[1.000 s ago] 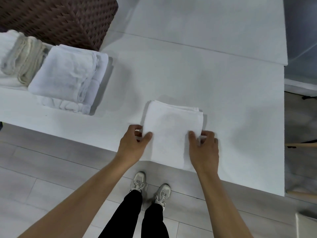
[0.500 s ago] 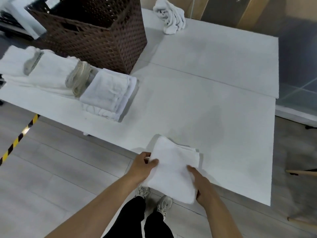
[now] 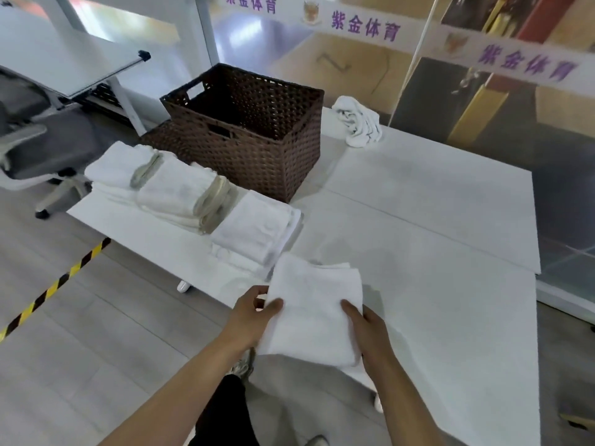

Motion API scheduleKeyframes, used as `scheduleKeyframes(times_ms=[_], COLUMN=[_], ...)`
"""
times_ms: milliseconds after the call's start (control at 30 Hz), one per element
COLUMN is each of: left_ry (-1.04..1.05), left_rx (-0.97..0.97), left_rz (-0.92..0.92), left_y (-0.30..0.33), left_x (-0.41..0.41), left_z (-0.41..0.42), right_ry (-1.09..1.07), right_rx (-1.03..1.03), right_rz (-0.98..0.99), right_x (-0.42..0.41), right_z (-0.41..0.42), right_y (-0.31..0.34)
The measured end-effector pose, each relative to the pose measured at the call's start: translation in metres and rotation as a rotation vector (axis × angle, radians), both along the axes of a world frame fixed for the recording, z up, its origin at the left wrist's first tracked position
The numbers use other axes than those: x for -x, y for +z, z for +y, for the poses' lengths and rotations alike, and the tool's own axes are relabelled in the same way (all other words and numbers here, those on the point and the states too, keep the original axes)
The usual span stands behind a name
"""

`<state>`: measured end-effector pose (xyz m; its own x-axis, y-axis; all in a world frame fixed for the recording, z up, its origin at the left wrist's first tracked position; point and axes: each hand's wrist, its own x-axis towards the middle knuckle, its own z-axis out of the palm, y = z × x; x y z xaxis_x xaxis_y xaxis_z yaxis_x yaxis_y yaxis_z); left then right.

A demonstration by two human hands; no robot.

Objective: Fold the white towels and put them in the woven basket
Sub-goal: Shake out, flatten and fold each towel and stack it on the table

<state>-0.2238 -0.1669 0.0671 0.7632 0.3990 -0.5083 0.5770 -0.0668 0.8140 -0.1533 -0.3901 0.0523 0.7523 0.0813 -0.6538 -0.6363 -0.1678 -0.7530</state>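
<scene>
1. White terry, folded into a neat square: the folded towel (image 3: 314,312) is up off the table (image 3: 434,284) now, where a second ago it lay flat on the near edge. It sits low and centre in the frame, raised over the table's front lip.
2. Both hands have it. The left hand (image 3: 249,318) pinches the left edge with the thumb on top, and the right hand (image 3: 367,329) grips the right edge, thumb over and fingers tucked beneath.
3. The view has swung up too: the brown woven basket (image 3: 257,136) is in full sight at upper centre, open-topped and well apart from the lifted towel.
4. My read: folding on this one is done and the carry to the basket is under way.
5. Plenty left. A row of folded towel stacks (image 3: 193,201) waits on the table at centre left, in front of the basket, and one crumpled towel (image 3: 359,123) lies unfolded at the far edge, right of the basket.
6. Writing: purple Chinese characters, 紫金体育, run along a white banner strip (image 3: 370,25) on the glass across the top of the frame, repeated several times, with a small gold crest between them too blurred to make out.
</scene>
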Motion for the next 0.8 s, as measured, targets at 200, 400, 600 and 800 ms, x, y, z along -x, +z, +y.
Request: scheduleKeyframes(times_ms=[200,400,600,800], left_ry=[-0.053,-0.147,-0.228,-0.314], left_rx=[-0.069,-0.116,-0.174,-0.220], left_rz=[-0.067,-0.074,-0.041,0.008], left_y=[0.006,-0.005,-0.010,-0.023], left_x=[-0.048,-0.105,-0.156,-0.186], left_z=[0.099,0.195,0.247,0.266], right_ry=[0.005,-0.032,-0.041,-0.006], right_rx=[0.014,0.057,0.147,0.299], right_rz=[-0.058,-0.069,-0.120,-0.132], right_x=[-0.044,-0.081,-0.114,-0.140], right_z=[0.093,0.182,0.238,0.266], right_y=[0.012,0.008,-0.002,-0.027])
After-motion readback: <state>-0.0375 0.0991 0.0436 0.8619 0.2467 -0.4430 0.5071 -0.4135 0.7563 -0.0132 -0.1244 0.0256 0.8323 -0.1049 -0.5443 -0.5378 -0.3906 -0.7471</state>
